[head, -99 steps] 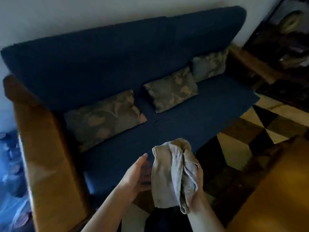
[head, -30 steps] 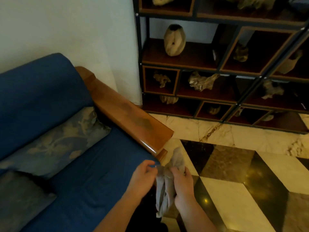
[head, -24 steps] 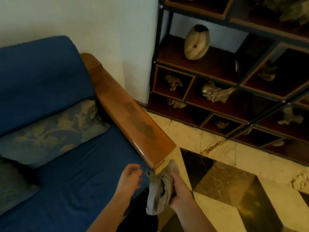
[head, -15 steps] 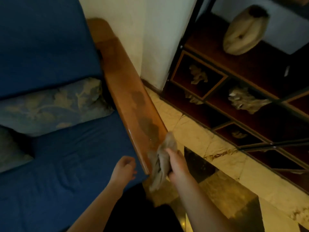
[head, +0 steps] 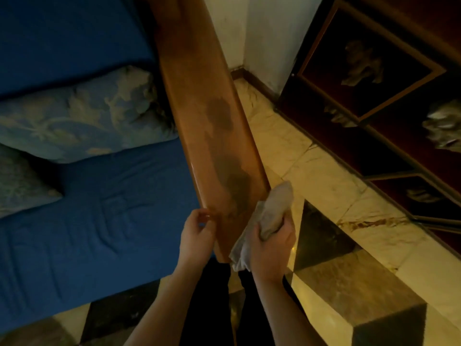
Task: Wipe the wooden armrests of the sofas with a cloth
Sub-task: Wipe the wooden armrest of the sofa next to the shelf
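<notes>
- Bunched in our right hand (head: 270, 242), the cloth (head: 268, 216) is grasped with the fingers wrapped round its middle; its upper end pokes out toward the centre of the frame and a loose tail hangs below the fist.
- Our left hand (head: 197, 236) sits at the near inner edge of the wooden armrest (head: 207, 126), fingers loosely curled and holding nothing; whether the fingertips actually touch the wood we cannot tell, as the picture is soft there.
- Half a second ago the cloth was at the armrest's near end and our left hand hung over the blue seat cushion (head: 94, 221). Now the view has swung to look straight down the rail, the cloth's top lies against its outer edge near the lower dark patch, and the left hand has come up beside the rail.
- We judge that the approach is over and the wipe on this armrest is about to begin or has only just begun; the long run of wood toward the top of the frame looks untouched, with two dark blotches along its middle.
- The patterned cushion (head: 82, 116) rests at left centre, against the armrest's inner side.
- The shelf unit (head: 374, 136) at the upper right holds pale ornaments.
- No brand, label or writing can be read anywhere.
</notes>
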{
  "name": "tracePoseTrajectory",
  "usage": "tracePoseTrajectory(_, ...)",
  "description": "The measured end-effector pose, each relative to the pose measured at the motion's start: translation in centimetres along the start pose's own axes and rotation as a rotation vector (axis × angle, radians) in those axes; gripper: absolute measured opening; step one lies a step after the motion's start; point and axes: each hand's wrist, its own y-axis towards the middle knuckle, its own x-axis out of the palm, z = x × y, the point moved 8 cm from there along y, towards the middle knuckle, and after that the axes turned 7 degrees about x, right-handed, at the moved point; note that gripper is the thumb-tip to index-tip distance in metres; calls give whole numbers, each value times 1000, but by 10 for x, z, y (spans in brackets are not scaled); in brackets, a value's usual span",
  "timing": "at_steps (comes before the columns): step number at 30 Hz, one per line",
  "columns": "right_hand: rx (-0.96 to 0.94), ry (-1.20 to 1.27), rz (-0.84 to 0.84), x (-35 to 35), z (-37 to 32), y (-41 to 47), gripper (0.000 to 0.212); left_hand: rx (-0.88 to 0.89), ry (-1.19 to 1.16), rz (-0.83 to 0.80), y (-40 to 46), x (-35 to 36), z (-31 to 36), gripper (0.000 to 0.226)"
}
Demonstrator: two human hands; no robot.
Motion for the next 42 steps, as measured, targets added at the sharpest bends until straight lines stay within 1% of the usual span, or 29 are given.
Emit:
tracePoseTrajectory(1,-85,-106,-22,6,6,5,78,1,14,32,6,0,-7,18)
tracePoseTrajectory(2,-145,-158,-40,7,7,10,84,23,20,71,11,-3,-7,15)
tracePoseTrajectory(4,-234,-189,-50,15,10,19,93,37,36,145,25,-11,-15,14)
tracePoseTrajectory(6,-334,-191,2,18,3,24,92,56,77,181,39,-19,-17,19)
tracePoseTrajectory(8,-387,-163,50,28,-3,23,86,62,105,199,53,-28,-18,23)
tracePoseTrajectory(10,-377,-109,116,39,-9,19,78,96,107,212,67,-35,-11,25)
tracePoseTrajectory(12,-296,-56,202,51,-14,15,72,134,105,223,83,-40,-1,26)
tracePoseTrajectory(15,-186,22,309,68,-28,10,69,182,87,249,103,-43,17,27)
tracePoseTrajectory(18,-171,72,362,87,-46,15,68,276,78,259,121,-42,41,31)
tracePoseTrajectory(22,-219,63,409,115,-78,34,64,479,223,159,151,-41,79,41)
tracePoseTrajectory(24,-232,73,422,127,-95,45,62,539,295,84,169,-45,96,52)
tracePoseTrajectory(26,-241,90,418,138,-109,55,61,572,312,39,188,-54,113,63)
tracePoseTrajectory(28,-246,110,418,150,-123,64,60,567,313,14,211,-67,131,71)
tracePoseTrajectory(31,-221,134,458,161,-139,74,60,585,461,-69,241,-75,157,80)
tracePoseTrajectory(32,-209,139,473,163,-143,77,61,588,527,-117,249,-73,164,88)
tracePoseTrajectory(35,-180,157,494,172,-158,87,60,580,779,-252,273,-63,183,124)
tracePoseTrajectory(38,-165,163,516,178,-169,94,60,558,1003,-288,289,-57,197,150)
tracePoseTrajectory(40,-165,159,524,183,-176,99,60,544,1080,-309,295,-53,203,158)
tracePoseTrajectory(42,-165,147,523,186,-182,103,60,530,1119,-312,295,-51,204,160)
